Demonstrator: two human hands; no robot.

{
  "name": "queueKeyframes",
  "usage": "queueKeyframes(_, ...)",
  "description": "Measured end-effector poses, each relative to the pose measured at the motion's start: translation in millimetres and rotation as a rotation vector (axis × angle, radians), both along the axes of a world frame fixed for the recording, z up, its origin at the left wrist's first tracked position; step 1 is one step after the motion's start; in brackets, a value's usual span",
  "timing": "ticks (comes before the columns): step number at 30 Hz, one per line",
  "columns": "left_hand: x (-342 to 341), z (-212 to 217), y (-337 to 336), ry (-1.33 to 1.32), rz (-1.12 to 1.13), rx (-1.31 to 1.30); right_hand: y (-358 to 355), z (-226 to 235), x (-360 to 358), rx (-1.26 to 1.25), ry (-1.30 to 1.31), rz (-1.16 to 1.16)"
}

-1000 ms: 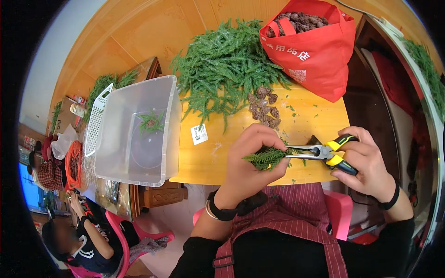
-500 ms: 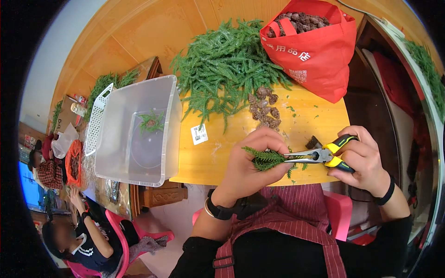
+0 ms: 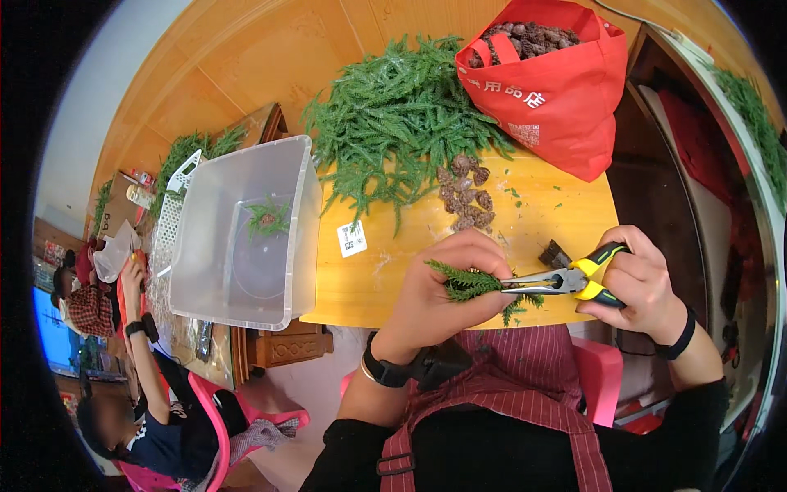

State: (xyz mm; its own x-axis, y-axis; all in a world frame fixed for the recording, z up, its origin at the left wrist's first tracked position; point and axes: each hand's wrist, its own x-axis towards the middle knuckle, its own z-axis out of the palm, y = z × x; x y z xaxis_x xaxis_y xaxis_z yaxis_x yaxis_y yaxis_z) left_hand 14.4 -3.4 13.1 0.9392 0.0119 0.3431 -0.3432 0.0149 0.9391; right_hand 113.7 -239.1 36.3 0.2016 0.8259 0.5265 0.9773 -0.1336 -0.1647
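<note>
Pliers (image 3: pixel 566 281) gripped in right hand (image 3: pixel 643 279) apparently bite the green sprig (image 3: pixel 467 284) that left hand (image 3: pixel 447 291) clasps.

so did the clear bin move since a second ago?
No. The clear plastic bin sits at the same spot on the left end of the yellow table, beside the white label.

Red bag (image 3: pixel 557 98) at table's far end; white label (image 3: pixel 352 239) mid-table.

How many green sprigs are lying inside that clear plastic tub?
1: a single green sprig lies on the floor of the clear tub, toward its far side. Nothing else shows through the walls.
</note>
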Motion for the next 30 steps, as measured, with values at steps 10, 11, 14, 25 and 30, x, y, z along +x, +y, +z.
queueKeyframes(10,-1.4,1.2,-0.4,0.053,-0.038,-0.057,-3.1,0.2,0.1,-0.022,-0.032,0.014)
queueKeyframes(11,-1.6,1.1,-0.6,0.053,-0.038,-0.057,-3.0,0.1,-0.1,-0.022,-0.032,0.014)
queueKeyframes(14,-1.8,1.1,-1.0,0.106,-0.041,-0.114,-2.8,-0.8,-1.3,-0.016,-0.042,0.005)
queueKeyframes(25,-4.2,2.1,0.7,0.048,-0.022,-0.011,-2.1,6.3,-1.7,-0.063,0.091,-0.034)
queueKeyframes(30,-5.0,5.6,0.8,0.083,-0.062,-0.022,-2.7,6.6,-1.0,-0.083,0.096,-0.021)
